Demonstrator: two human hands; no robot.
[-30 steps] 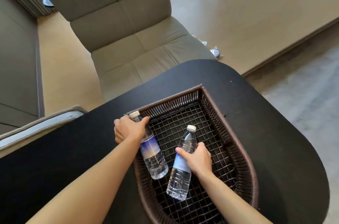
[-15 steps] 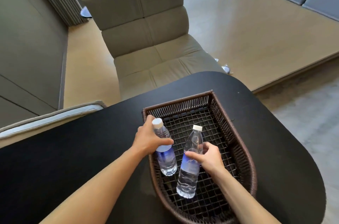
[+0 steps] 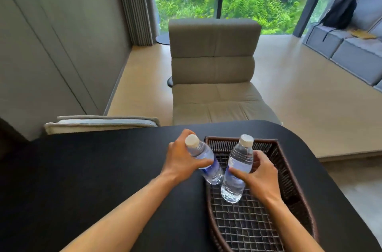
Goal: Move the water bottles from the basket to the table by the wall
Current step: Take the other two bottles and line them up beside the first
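Fingers [image 3: 201, 162] of the left hand [image 3: 182, 158] were wrapped round the upper body of the left bottle [image 3: 203, 158], thumb across the front; the bottle leaned, cap toward the left, its base over the near-left rim of the basket [image 3: 289, 171]. Right hand [image 3: 258, 177] gripped the right bottle [image 3: 237, 171] at mid-body from its right side, thumb on the front. This bottle stood closer to upright, base low over the wire mesh; whether it touched the mesh could not be told. Lower ends of the two bottles were close together, possibly touching. Basket sat on the black surface [image 3: 93, 179].

Judgement: both bottles looked full of clear water, so moderately weighty for one hand each, with thin plastic walls likely to flex under a hard squeeze. Ribbed body and label band looked like the surest hold; the smooth shoulder under the white cap might slip. Caps on, so spilling seemed unlikely. No wall-side table could be picked out with certainty.
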